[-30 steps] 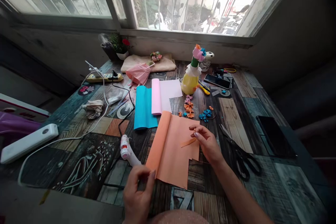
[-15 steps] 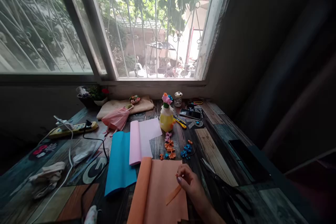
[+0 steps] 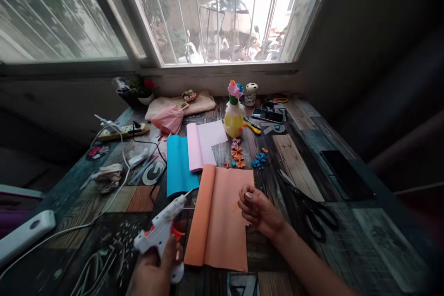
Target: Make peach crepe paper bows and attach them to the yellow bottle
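At the lower left, my left hand [image 3: 157, 266] grips a white hot glue gun [image 3: 161, 229] with an orange trigger, its nozzle pointing up and to the right. My right hand [image 3: 258, 210] is closed, fingers curled and thumb pressed in, over the right edge of an orange crepe paper sheet [image 3: 225, 222]. Whatever sits between those fingertips is too small to make out. Beyond lie orange paper flowers [image 3: 237, 157] and blue paper flowers [image 3: 259, 161]. A yellow-and-white vase-like figure [image 3: 234, 120] topped with paper flowers stands behind them.
Black scissors [image 3: 305, 206] lie right of my right hand. Blue [image 3: 180, 162] and pink paper rolls [image 3: 194, 148] are left of centre. A white cable [image 3: 118, 189] crosses the left side near a power strip [image 3: 123, 132]. Phones [image 3: 347, 173] and a yellow cutter [image 3: 253, 126] rest farther off.
My left hand has come into view holding the glue gun. My right hand has curled further, and the orange strip hanging from it no longer shows. The camera has tilted down.
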A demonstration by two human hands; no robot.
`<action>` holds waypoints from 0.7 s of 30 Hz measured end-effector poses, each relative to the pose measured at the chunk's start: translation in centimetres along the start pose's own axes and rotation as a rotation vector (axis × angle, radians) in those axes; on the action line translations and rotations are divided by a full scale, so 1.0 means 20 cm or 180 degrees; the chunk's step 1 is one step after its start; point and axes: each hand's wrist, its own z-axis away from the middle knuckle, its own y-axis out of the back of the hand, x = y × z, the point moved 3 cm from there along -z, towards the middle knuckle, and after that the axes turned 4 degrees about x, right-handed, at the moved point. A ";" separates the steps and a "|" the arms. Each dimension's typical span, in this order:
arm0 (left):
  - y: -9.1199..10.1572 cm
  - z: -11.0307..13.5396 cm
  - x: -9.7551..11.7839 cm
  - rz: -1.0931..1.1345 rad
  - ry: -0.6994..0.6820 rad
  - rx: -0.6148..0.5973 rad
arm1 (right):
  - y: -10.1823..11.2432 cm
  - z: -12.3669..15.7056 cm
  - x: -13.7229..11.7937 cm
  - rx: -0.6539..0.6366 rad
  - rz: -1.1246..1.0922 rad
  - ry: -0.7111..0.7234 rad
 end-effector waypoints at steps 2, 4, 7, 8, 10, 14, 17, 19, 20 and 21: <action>-0.07 0.04 0.07 0.0607 0.0320 -0.0216 | -0.04 0.01 0.02 -0.0173 -0.0183 -0.0118; -0.15 0.08 0.14 0.0936 0.0529 -0.0634 | -0.07 0.02 0.03 -0.0297 -0.0314 -0.0193; -0.21 0.11 0.18 0.1145 0.0634 -0.1067 | -0.10 0.01 0.03 -0.0374 -0.0470 -0.0217; -0.22 0.12 0.19 0.1186 0.0626 -0.1155 | -0.10 0.01 0.03 -0.0391 -0.0506 -0.0216; -0.22 0.11 0.19 0.1160 0.0534 -0.1234 | -0.10 0.00 0.02 -0.0428 -0.0549 -0.0196; -0.18 0.05 0.18 0.0356 0.0109 -0.0798 | -0.06 -0.01 -0.02 -0.0371 -0.0479 -0.0068; -0.17 0.04 0.20 -0.0131 -0.0066 -0.0642 | -0.02 -0.01 -0.05 -0.0221 -0.0446 0.0032; -0.19 0.06 0.22 -0.0137 -0.0130 -0.0762 | 0.00 -0.01 -0.06 -0.0185 -0.0450 0.0038; -0.21 0.07 0.23 -0.0075 -0.0165 -0.0839 | 0.00 -0.01 -0.06 -0.0190 -0.0445 0.0017; -0.22 0.09 0.25 0.0013 -0.0204 -0.0917 | -0.01 -0.01 -0.06 -0.0207 -0.0430 -0.0016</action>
